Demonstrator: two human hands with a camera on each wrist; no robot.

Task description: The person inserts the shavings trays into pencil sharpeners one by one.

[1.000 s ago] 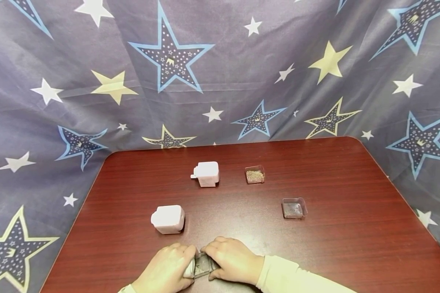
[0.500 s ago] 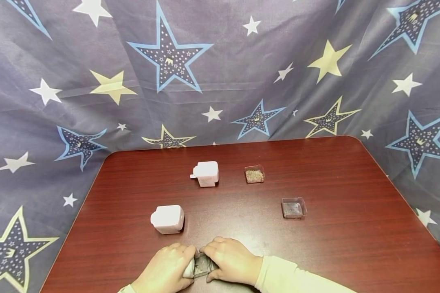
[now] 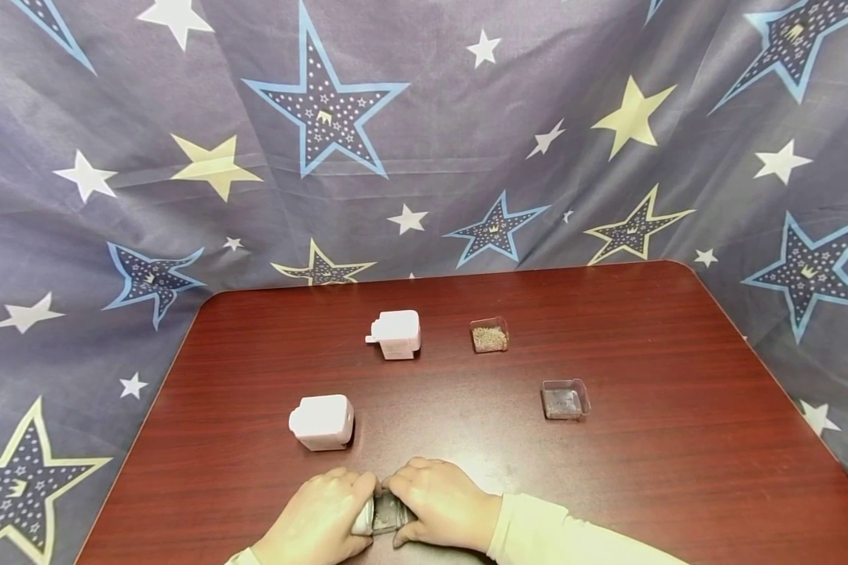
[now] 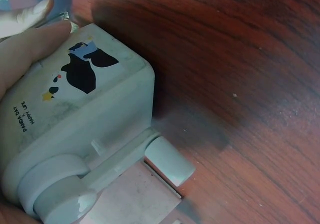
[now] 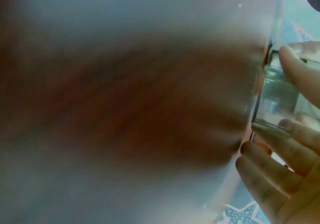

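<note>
In the head view my left hand [image 3: 318,514] grips a white crank pencil sharpener at the table's front edge, covering most of it. The left wrist view brings out the sharpener [image 4: 120,108], with its panda print and crank handle [image 4: 170,161]. My right hand [image 3: 448,502] holds the outer end of a clear plastic drawer [image 3: 389,512], which sticks out of the sharpener between the two hands. A few small bits show inside it. In the right wrist view, thumb and fingers hold the drawer [image 5: 277,98] from opposite sides.
Two more white sharpeners stand on the red-brown table [image 3: 664,408]: one nearer [image 3: 323,424], the other sharpener [image 3: 399,329] farther back. Right of them sit a clear drawer [image 3: 502,324] with tan shavings and a second clear drawer [image 3: 562,402]. A star-patterned cloth [image 3: 424,157] hangs behind.
My right hand has shifted slightly left, toward my left hand, and a little less of the drawer shows between them. The left hand and the other objects stay where they were.
</note>
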